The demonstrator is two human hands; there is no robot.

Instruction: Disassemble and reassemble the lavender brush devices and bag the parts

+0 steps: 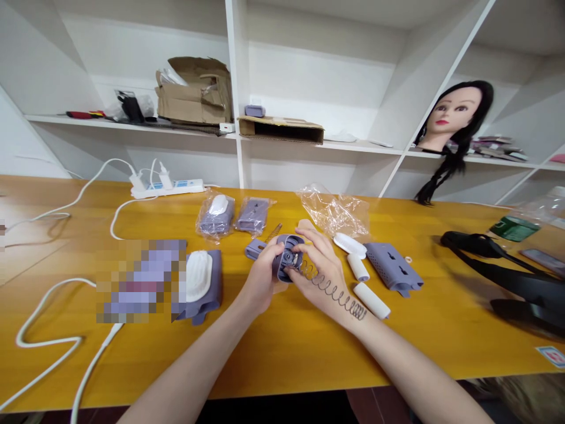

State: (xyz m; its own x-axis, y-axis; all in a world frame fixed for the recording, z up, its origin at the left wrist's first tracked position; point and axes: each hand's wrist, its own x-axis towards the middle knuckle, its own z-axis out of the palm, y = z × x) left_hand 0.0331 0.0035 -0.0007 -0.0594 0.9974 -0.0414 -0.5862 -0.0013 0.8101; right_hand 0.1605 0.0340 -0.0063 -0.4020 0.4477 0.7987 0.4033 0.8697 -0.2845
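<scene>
A purple plastic housing (286, 272) is held up over the table with its open end facing me, showing ribs and small parts inside. My left hand (261, 277) is closed around its left side, thumb at the rim. My right hand (320, 262) grips the right side, its fingertips at the opening. A long, thin coil spring (329, 288) stretches from the housing over the back of my right hand to the wrist. Behind my left hand are a purple plastic piece (253, 249) and another coil spring (274, 232). The fingertips partly hide the inner parts.
On the right lie a white brush (350, 245), white rollers (371, 300) and a purple case (394, 268). A purple case with a white oval pad (198, 277) lies left. Bagged units (253, 214), clear plastic (338, 212) and a power strip (176, 188) are farther back.
</scene>
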